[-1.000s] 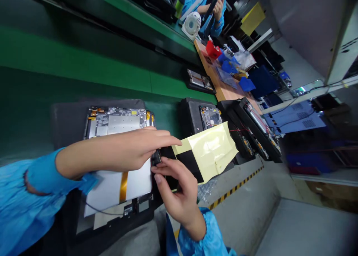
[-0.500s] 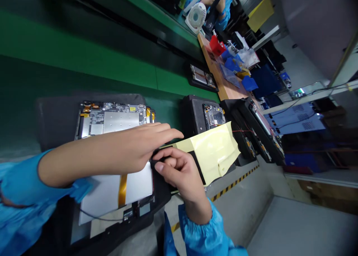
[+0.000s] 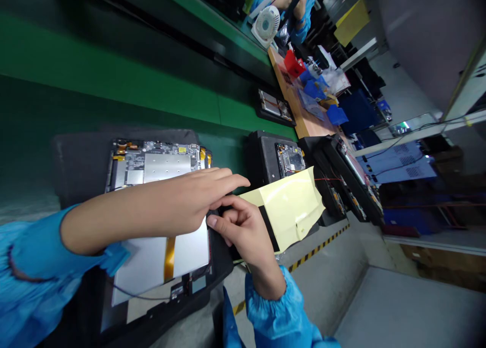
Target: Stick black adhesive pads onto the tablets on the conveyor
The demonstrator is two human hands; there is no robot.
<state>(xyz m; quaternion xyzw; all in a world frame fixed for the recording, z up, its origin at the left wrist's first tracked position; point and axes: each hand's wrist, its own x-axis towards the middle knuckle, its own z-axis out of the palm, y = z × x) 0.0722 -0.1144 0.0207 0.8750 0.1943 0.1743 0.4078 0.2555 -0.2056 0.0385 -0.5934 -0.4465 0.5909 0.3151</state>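
**Both hands meet at the tablet's right edge**

On my feed, starting at the left, the open tablet (image 3: 159, 168) lies in its dark tray (image 3: 76, 155) on the green conveyor (image 3: 114, 79). Its circuit board is at the far end and the white battery panel (image 3: 148, 262) is nearer. The left hand (image 3: 190, 203) lies flat across it, fingers straight and together, tips at the right edge. There the right hand (image 3: 243, 226) is curled, thumb and fingers pinching the black end of the yellow-backed sheet (image 3: 292, 206). The sheet juts out to the right, off the tablet and lifted in front of the next tray (image 3: 260, 158).

To handle this well, I'd press the left fingertips down flat as an anchor. I'd hold the sheet taut and square to the tablet's edge, and stop the loose yellow part folding onto itself.
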